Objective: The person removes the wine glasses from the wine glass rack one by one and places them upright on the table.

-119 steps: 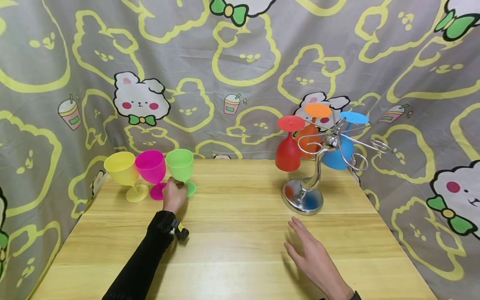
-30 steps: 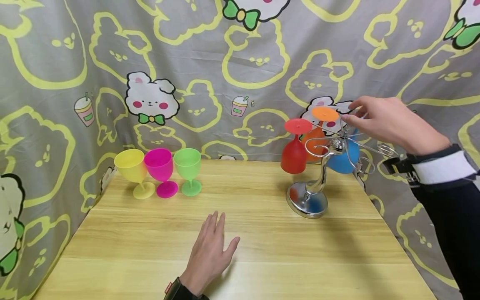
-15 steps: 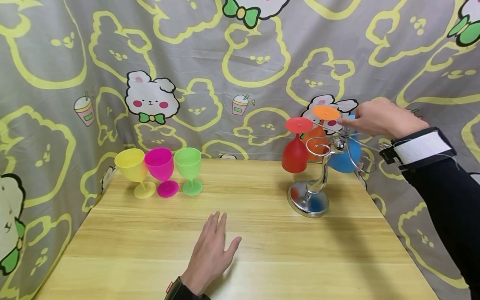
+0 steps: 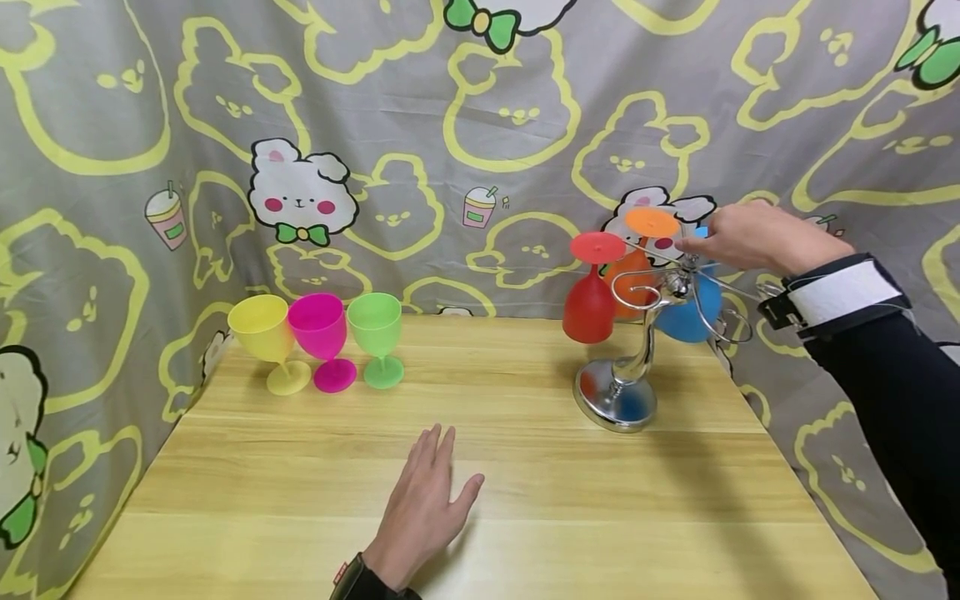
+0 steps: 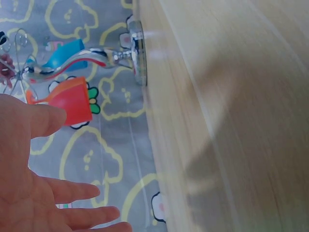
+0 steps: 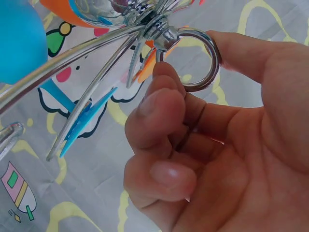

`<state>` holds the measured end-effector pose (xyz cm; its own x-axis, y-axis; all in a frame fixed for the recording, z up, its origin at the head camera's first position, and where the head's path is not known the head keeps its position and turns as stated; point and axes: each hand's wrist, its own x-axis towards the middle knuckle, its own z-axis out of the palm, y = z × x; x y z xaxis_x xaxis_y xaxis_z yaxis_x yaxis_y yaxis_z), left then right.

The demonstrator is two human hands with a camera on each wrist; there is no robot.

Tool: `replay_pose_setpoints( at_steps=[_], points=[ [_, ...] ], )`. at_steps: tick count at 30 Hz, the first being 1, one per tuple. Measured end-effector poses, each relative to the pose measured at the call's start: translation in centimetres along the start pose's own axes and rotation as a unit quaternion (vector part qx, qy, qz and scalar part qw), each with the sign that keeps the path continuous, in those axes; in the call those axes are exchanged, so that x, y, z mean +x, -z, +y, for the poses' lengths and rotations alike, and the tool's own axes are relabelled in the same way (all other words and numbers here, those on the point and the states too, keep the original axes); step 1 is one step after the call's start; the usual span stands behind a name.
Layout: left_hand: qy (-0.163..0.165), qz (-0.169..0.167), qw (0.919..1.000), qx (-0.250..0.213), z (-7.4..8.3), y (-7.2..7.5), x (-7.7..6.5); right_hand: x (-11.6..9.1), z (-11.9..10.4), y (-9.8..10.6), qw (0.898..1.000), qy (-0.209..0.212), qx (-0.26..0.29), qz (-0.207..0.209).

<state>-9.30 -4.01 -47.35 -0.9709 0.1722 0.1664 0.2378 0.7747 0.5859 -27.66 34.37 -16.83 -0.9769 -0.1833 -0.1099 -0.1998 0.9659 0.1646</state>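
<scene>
A chrome stemware rack [image 4: 641,354] stands on the right of the table, with a red goblet [image 4: 589,312], an orange goblet [image 4: 628,296] and a blue goblet [image 4: 688,312] hanging upside down from its wire arms. My right hand [image 4: 772,237] reaches over its top. In the right wrist view, thumb and fingers pinch the metal ring [image 6: 199,87] crowning the rack. With spread, straight fingers, my left hand [image 4: 423,508] is over the near middle of the table, holding nothing. The left wrist view shows its palm [image 5: 19,193].
Upright at the back left stand a yellow goblet [image 4: 261,329], a magenta goblet [image 4: 318,327] and a green goblet [image 4: 375,325]. Behind and beside the wooden table [image 4: 480,400] hangs a patterned grey curtain [image 4: 420,125].
Four seconds ago my left hand was at the green goblet's stem; it has since drawn back. My right hand rose from the table to the rack's top, then closed on the ring.
</scene>
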Motion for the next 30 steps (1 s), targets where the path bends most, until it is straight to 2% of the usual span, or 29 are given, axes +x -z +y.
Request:
replay_pose_setpoints(
  at_steps=[9, 18, 22, 30],
  points=[
    [-0.001, -0.004, 1.0000, -0.003, -0.1, 0.0, -0.1, 0.1, -0.2, 0.4, 1.000, 0.006, -0.010, -0.019],
    [0.002, -0.011, 0.9998, -0.016, -0.1, -0.1, -0.2, 0.4, 0.2, 0.5, 0.999, 0.043, -0.014, -0.016],
    [-0.001, -0.013, 0.9998, -0.016, -0.2, -0.3, -0.2, 0.4, 0.7, 0.5, 0.998, 0.052, -0.015, -0.008],
    [-0.003, -0.015, 0.9998, -0.014, -0.3, -0.5, -0.2, 0.1, 1.5, -0.1, 0.995, 0.087, -0.018, 0.040]
  ],
)
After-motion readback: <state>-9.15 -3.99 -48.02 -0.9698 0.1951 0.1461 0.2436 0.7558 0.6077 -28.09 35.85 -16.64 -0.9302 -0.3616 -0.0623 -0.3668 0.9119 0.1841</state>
